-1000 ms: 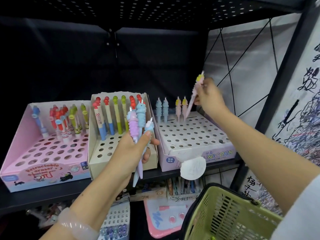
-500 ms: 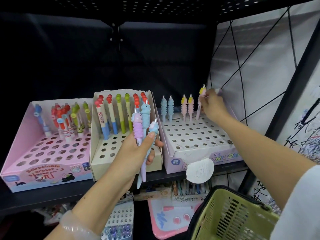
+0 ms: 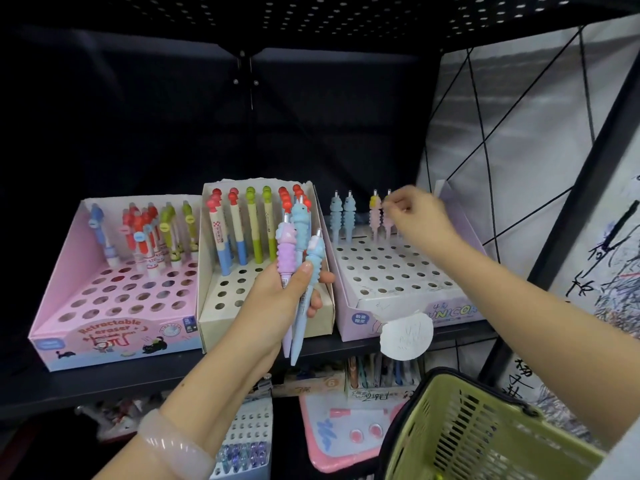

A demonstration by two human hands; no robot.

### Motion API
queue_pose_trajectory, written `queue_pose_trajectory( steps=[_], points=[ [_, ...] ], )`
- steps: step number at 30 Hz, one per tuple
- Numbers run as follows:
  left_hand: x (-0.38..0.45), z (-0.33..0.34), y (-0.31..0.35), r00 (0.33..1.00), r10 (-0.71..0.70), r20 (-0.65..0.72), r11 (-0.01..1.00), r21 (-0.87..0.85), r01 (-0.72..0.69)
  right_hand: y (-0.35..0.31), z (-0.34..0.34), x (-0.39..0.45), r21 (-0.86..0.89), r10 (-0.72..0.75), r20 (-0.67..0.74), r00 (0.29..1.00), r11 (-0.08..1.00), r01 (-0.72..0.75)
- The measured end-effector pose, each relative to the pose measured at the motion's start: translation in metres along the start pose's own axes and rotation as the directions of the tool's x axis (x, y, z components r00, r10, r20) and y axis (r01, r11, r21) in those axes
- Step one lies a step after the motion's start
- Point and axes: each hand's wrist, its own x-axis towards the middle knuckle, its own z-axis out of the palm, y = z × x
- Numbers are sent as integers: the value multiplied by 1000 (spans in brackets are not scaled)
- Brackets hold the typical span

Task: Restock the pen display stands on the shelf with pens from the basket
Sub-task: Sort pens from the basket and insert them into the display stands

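My left hand (image 3: 277, 299) grips three unicorn pens (image 3: 299, 244), purple, teal and light blue, upright in front of the cream stand (image 3: 216, 320). My right hand (image 3: 415, 213) reaches to the back row of the lilac unicorn stand (image 3: 398, 271). Its fingers are curled in a pinch at the top of a pink pen that it mostly hides. Two blue pens (image 3: 341, 216) and two pink pens (image 3: 379, 216) stand in that back row. The green basket (image 3: 485, 431) hangs at the lower right.
A pink eraser stand (image 3: 114, 306) with several pens sits at the left on the black shelf (image 3: 104, 382). A round white tag (image 3: 407, 336) hangs off the unicorn stand's front. A lower shelf holds more stationery. The black shelf frame post (image 3: 571, 230) rises at the right.
My right hand has lowered the pink pen from above the stand into the back row, beside the two pink pens. My left hand has stayed put with its three pens.
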Motion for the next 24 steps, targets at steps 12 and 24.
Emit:
queue_pose_trajectory(
  steps=[12,24],
  points=[
    [-9,4,13,997,-21,-75,1000,4,22,-65,14,-76,465,-133,478,868,877,-121],
    [-7,-6,7,991,-83,-103,995,51,88,-27,2,16,-126,-182,-107,977,978,168]
  ],
)
